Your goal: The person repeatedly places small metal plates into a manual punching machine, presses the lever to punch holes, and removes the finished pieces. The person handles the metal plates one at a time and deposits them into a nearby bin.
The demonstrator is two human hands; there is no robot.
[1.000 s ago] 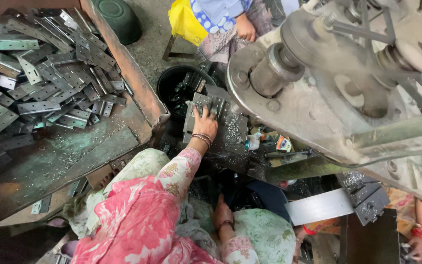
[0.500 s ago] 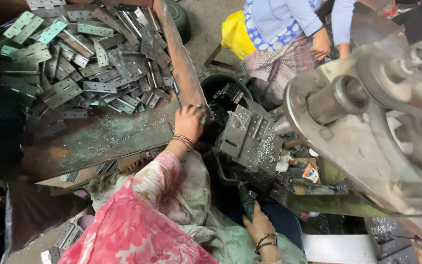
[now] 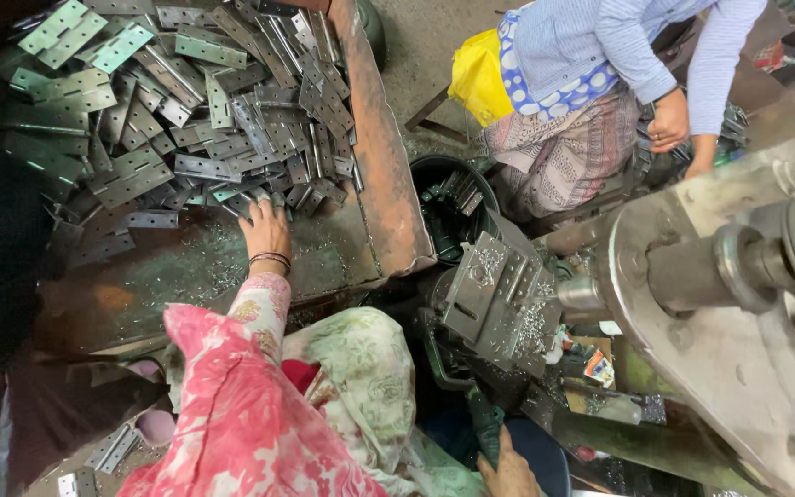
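A heap of grey metal hinges (image 3: 186,120) fills a rusty tray (image 3: 379,166) at the upper left. My left hand (image 3: 266,230), with dark bangles at the wrist and a pink floral sleeve behind it, lies palm down at the near edge of the heap, fingers spread and touching the hinges. My right hand (image 3: 510,471) shows only partly at the bottom edge. Its fingers are wrapped around a dark green handle (image 3: 485,425) that rises toward the machine.
A black bucket (image 3: 434,175) holding a few hinges stands right of the tray. A grey die block (image 3: 499,294) strewn with metal chips sits under a large press (image 3: 738,276). A co-worker in a blue shirt (image 3: 600,46) crouches at the upper right. Loose hinges (image 3: 108,451) lie at the lower left.
My left hand has left the die block, passed the bucket and reached left onto the hinge heap in the tray. The view has swung left with it.
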